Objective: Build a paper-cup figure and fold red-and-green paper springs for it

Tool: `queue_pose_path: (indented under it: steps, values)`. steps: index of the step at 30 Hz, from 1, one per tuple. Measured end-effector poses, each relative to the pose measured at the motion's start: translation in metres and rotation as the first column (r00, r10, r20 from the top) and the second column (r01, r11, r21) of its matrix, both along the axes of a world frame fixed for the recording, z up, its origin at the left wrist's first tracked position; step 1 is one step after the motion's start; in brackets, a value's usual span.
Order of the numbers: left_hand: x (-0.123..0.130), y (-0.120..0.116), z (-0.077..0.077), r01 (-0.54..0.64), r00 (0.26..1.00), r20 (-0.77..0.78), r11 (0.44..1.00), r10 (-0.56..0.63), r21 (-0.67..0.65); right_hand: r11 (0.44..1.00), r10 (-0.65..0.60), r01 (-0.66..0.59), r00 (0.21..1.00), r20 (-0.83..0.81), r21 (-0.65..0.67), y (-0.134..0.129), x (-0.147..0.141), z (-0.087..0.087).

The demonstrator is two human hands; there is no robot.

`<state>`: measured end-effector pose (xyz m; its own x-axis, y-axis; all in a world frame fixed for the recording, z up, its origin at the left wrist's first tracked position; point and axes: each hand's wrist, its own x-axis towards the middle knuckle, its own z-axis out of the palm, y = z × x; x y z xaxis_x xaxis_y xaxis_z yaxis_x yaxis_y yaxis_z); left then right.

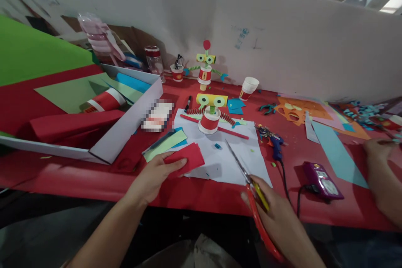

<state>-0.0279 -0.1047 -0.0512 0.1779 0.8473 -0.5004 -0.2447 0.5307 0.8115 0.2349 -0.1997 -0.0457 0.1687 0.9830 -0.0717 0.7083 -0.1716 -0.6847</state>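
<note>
Between the thumb and fingers of my left hand [157, 176] is a folded piece of red paper [190, 159]. My right hand [276, 209] grips red-handled scissors [259, 222], blades pointing up and left over a white sheet [232, 163]. A yellow tool handle [261, 194] shows in the same hand; its other end is hidden. On the sheet stands a paper-cup figure [209, 119] with a yellow roll head, round eyes and red spring arms. A thin red strip [234, 132] lies beside its base. Left of it are green and blue paper pieces [166, 144].
At left, a white box [132, 125] holds coloured paper and cups. A second cup figure [205, 73] stands by the wall. Right are a blue glue gun [277, 146], a purple device [323, 180] with a cord, pliers [267, 109], and another person's hand [380, 155].
</note>
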Motion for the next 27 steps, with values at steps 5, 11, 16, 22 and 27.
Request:
queue_pose_path:
  steps: [5,11,16,22,27]
  values:
    - [0.006,0.01,-0.006,0.009,0.941,-0.335,0.988,0.043,0.151,0.996,0.016,0.025,0.888,0.459,-0.082,0.026,0.021,0.002]
    - [0.008,0.028,-0.016,0.066,0.801,-0.567,0.912,0.193,0.404,0.997,0.013,0.021,0.887,0.462,-0.068,0.025,0.027,-0.008]
    - [0.004,0.023,-0.015,0.014,0.829,-0.521,0.923,0.205,0.384,0.992,-0.024,0.081,0.879,0.476,-0.1,0.024,0.025,-0.011]
    - [-0.019,0.018,-0.01,-0.178,0.801,-0.485,0.914,0.35,0.366,0.995,-0.034,0.074,0.894,0.446,-0.073,0.029,0.029,-0.019]
    - [-0.052,0.045,-0.015,-0.299,0.543,-0.528,0.738,0.653,0.604,0.991,-0.056,0.102,0.907,0.418,-0.089,0.029,0.032,-0.027]
